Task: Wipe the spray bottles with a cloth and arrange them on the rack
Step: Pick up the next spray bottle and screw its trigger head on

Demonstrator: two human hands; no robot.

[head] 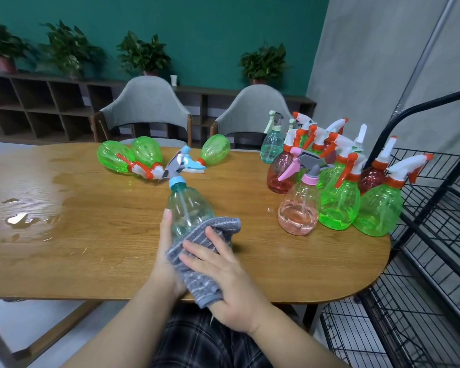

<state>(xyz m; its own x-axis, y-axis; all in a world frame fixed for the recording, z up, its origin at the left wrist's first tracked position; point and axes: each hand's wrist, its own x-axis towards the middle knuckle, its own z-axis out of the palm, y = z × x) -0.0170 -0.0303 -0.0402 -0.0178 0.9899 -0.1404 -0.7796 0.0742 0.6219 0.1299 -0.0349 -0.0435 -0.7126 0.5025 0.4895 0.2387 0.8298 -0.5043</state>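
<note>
Right hand (225, 272) presses cloth (197, 261) over teal bottle (189, 208); left hand (166, 251), half-hidden, grips it.

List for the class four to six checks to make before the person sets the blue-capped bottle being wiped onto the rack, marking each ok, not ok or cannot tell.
1. Left hand has a firm grip on the blue-capped spray bottle: ok.
2. Right hand presses the grey striped cloth against the bottle: ok.
3. Bottle wiped dry all round: cannot tell.
4. Black wire rack within reach on the right: ok.
5. Wooden table dry: not ok, puddles lie at its left.
6. Rack shelf free: cannot tell.
</note>
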